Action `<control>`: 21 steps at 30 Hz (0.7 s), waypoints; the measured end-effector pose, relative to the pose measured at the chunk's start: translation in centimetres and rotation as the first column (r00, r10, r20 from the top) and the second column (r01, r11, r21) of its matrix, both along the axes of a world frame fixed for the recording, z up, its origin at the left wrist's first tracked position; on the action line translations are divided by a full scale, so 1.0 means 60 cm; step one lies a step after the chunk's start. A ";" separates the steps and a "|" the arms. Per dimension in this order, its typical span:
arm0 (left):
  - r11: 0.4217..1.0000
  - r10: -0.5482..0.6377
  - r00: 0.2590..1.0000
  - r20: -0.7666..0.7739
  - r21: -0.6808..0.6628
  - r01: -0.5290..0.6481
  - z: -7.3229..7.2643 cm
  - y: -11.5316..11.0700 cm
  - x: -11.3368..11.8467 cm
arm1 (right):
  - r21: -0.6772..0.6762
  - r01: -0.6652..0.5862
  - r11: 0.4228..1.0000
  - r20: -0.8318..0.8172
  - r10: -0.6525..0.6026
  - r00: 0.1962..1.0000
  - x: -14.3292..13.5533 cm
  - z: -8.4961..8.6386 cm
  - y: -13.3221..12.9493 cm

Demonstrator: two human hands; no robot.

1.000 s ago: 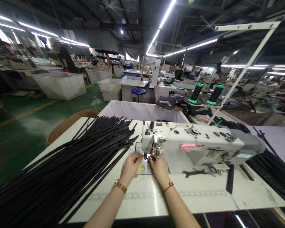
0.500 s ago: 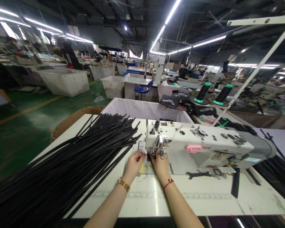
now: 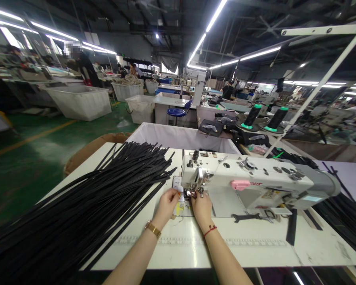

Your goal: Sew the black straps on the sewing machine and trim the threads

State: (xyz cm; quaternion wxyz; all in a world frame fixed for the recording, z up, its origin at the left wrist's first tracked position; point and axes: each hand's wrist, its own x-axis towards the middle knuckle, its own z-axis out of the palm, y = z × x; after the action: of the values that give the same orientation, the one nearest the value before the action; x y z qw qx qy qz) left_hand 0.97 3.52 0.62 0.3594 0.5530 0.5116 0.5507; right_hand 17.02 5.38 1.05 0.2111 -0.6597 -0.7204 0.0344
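A white sewing machine [image 3: 219, 173] stands on the worktable, its needle and presser foot [image 3: 190, 193] low over the metal plate. Left of the foot, my left hand [image 3: 167, 206] has thumb and fingertips pinched together; what they hold is too small to name, though a spot of orange shows there. On the other side, my right hand [image 3: 202, 206] reaches in close beside the foot with fingers curled. Its fingertips are partly hidden by the machine parts, and so is whatever they hold. A big pile of long black strips [image 3: 106, 194] lies left of my hands.
A wrench [image 3: 246, 217] lies right of my right hand, near a short black strip [image 3: 291, 227]. Along the table's front runs a printed ruler [image 3: 225, 241]. Behind the machine are a lined bin [image 3: 172, 134] and black thread cones [image 3: 251, 116]. People work farther off.
The dark piece seen by the presser foot earlier is less visible now. My right fingers have shifted slightly at the foot; my left hand stays almost in place.
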 end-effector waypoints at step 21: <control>0.985 -0.008 0.944 -0.329 0.158 0.063 0.017 0.020 -0.050 | 0.023 -0.244 0.969 -0.307 0.239 0.921 0.053 0.026 -0.062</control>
State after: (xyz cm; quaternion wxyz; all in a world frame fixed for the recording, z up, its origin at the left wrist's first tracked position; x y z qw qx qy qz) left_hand -2.02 4.73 1.62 0.2320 0.6741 0.5062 0.4853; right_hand 20.18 1.67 2.59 0.3096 -0.5541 -0.7542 0.1682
